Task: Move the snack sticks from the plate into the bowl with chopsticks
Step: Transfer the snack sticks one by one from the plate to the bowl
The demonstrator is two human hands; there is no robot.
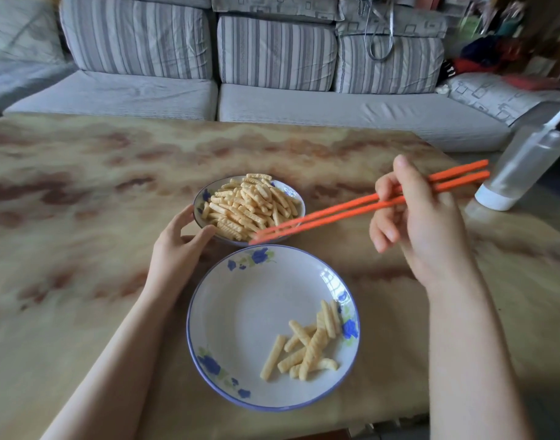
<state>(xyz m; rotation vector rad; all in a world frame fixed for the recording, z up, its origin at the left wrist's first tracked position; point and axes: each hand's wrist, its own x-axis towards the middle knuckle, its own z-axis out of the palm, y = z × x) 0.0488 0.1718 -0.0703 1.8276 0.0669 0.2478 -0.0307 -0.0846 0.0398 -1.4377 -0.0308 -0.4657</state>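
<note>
A white plate [240, 312] with blue flowers lies near me, with several ridged yellow snack sticks [307, 344] on its right side. Behind it stands a matching bowl [296, 193] heaped with snack sticks [250, 204]. My left hand [177, 249] cups the bowl's near-left side, thumb at the rim. My right hand [421, 223] grips a pair of orange chopsticks [342, 209]. Their tips hover over the bowl's near-right rim and appear to hold nothing.
The marbled beige table [81, 201] reaches to a grey striped sofa [272, 96] behind. A clear plastic bottle [523, 166] with a white base stands at the table's right edge, close to the chopsticks' back ends.
</note>
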